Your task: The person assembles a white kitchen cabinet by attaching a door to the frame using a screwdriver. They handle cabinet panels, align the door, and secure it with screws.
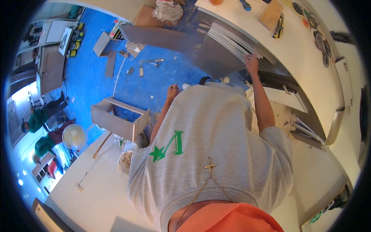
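Observation:
My right hand (251,63) reaches forward to a leaning stack of thin panels (231,41) with pale edges, beneath the white worktop. Its fingers are closed at the near end of one panel edge. My left hand (173,92) hangs beside my left hip, fingers curled in, with nothing visible in them. A broad grey-brown panel (216,56) faces me at the front of the stack. Another long brown board (154,36), partly blurred, extends to the left of it.
A wooden box frame (119,120) stands at my left. Scissors (156,64), offcuts (111,63) and other bits lie on the blue floor covering (89,73). Abrasive discs (319,40) and a plank (270,14) are on the worktop (295,58). Two people (38,120) are at far left.

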`<state>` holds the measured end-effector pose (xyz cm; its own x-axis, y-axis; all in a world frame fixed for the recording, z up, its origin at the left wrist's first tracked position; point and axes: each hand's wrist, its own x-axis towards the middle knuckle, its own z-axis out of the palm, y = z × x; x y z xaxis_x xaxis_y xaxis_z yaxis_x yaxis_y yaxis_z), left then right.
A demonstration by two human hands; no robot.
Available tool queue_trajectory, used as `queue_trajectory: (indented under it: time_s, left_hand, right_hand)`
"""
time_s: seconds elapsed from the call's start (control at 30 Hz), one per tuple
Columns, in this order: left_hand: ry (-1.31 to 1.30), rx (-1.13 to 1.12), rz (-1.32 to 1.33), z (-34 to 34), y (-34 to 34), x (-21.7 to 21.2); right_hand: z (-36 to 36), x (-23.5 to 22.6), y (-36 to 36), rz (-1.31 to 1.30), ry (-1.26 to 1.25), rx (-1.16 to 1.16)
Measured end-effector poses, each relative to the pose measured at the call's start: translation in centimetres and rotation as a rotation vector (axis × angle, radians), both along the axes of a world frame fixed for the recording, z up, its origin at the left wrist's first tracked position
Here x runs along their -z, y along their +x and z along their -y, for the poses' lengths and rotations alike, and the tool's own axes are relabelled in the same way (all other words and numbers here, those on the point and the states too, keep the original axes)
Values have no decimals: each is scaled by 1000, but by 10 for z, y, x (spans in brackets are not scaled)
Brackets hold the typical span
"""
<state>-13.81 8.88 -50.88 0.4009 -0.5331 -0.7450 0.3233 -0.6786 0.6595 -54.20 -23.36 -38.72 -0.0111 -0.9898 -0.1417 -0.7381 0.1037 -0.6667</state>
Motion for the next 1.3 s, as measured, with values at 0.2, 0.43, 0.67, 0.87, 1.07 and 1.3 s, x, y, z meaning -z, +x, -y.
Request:
queue_trajectory:
  time_s: [0.2, 0.43, 0.67, 0.87, 1.07, 1.3]
  left_hand:
    - [-12, -85, -7, -5, -2, -24]
    - [-141, -44, -45, -39, -9, 18]
    - [-90, -30, -38, -59, -18, 31]
    - [-66, -2, 6, -57, -16, 51]
    - [-5, 87, -26, -49, -7, 64]
    - [-75, -87, -2, -55, -29, 15]
  right_hand:
    - [13, 24, -15, -102, 111, -96]
    - [14, 37, -17, -97, 85, -62]
    - [-29, 17, 9, -148, -5, -88]
    - [-93, 8, 26, -29, 71, -276]
    - [-77, 9, 21, -157, -75, -304]
    - [9, 23, 24, -408, -106, -339]
